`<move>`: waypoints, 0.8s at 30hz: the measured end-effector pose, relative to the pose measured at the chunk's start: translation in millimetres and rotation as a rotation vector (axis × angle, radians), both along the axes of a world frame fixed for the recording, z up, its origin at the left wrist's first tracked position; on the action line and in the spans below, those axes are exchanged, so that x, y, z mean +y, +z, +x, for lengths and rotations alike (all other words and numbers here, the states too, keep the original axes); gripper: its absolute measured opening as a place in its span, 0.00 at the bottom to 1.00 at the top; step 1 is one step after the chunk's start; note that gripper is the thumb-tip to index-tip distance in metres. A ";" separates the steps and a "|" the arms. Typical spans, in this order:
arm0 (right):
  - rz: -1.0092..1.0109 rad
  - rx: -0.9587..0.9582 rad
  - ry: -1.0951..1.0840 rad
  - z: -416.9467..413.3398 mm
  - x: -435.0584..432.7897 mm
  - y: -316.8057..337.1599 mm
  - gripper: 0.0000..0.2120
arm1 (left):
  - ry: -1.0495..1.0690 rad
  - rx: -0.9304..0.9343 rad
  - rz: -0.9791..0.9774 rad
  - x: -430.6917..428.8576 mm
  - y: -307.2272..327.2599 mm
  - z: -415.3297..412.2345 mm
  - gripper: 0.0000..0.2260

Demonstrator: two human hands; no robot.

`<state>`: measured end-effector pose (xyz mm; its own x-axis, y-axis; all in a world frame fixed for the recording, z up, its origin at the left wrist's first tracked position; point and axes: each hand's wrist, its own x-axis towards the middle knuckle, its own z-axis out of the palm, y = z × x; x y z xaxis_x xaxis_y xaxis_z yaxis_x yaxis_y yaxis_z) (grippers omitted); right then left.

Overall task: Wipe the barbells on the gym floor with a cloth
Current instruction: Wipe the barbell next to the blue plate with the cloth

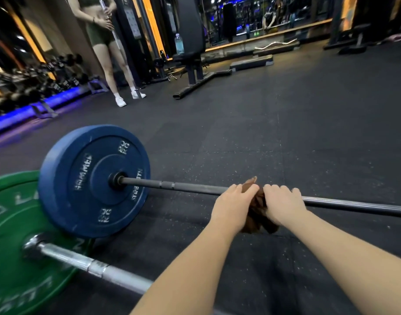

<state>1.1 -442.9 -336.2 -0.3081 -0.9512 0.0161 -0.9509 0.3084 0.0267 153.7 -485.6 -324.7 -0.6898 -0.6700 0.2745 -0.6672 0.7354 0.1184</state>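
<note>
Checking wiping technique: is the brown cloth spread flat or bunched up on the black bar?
Bunched. The cloth is crumpled over the black bar, gripped between left hand and right hand.

The black steel barbell bar [195, 188] runs off the right edge. A stretch of it is hidden under the brown cloth [257, 215], which is itself mostly covered by the left hand [232, 208] and right hand [283, 205]; the ends of their fingers [274, 189] curl out of sight. The green bumper plate [11, 246] is cut by the left and bottom edges. The left forearm [195, 264] hides part of the silver bar [99, 269]. The dumbbell rack [36, 80] is blurred.
</note>
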 end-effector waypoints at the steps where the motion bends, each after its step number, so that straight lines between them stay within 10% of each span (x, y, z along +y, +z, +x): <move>1: -0.020 0.027 0.004 0.2 0.5 -3.9 0.10 | 0.007 -0.017 -0.001 -6.4 2.4 9.6 0.21; 24: -0.073 0.043 0.137 -12.1 5.1 -9.4 0.13 | 0.277 0.045 0.045 -34.6 -4.7 56.2 0.21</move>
<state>-11.0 -437.7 -345.6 -0.1731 -0.9801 0.0969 -0.9826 0.1786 0.0510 209.9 -520.2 -329.3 -0.4662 -0.8435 0.2668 -0.8356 0.5189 0.1806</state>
